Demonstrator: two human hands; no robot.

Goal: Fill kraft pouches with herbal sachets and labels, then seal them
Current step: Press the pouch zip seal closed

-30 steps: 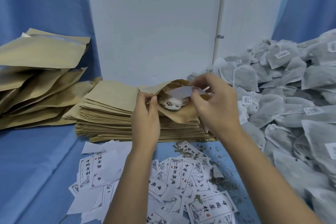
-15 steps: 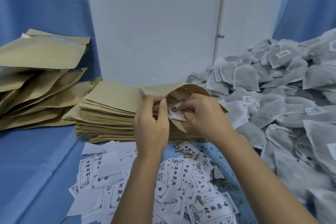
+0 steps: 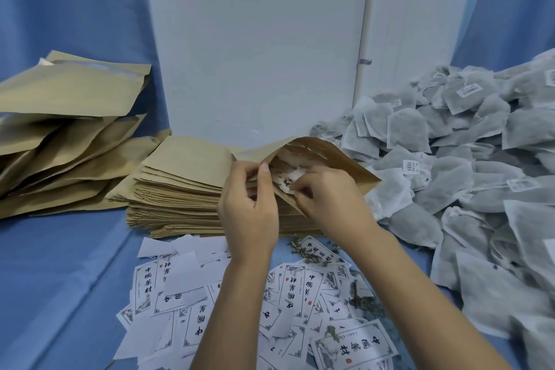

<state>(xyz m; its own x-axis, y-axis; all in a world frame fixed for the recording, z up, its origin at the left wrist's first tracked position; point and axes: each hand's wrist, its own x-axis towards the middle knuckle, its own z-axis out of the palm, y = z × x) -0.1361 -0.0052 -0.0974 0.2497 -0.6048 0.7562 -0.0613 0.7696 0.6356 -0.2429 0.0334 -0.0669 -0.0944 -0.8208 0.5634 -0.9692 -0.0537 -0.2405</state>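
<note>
An open kraft pouch is held above a stack of flat kraft pouches. My left hand pinches the pouch's near lip at its mouth. My right hand has its fingers curled at the mouth and pinches a white printed label that sits partly inside the pouch. Pale sachet material shows deeper in the pouch. A heap of grey herbal sachets fills the right side. Loose printed labels lie scattered below my forearms.
A pile of bulging kraft pouches rests at the left on the blue cloth. A white wall panel stands behind the stack. Bits of dried herb lie among the labels.
My right hand has come down from above the pouch to its mouth, pushing the label inside. My left hand has kept its hold on the lip, and the pouch mouth has narrowed.
</note>
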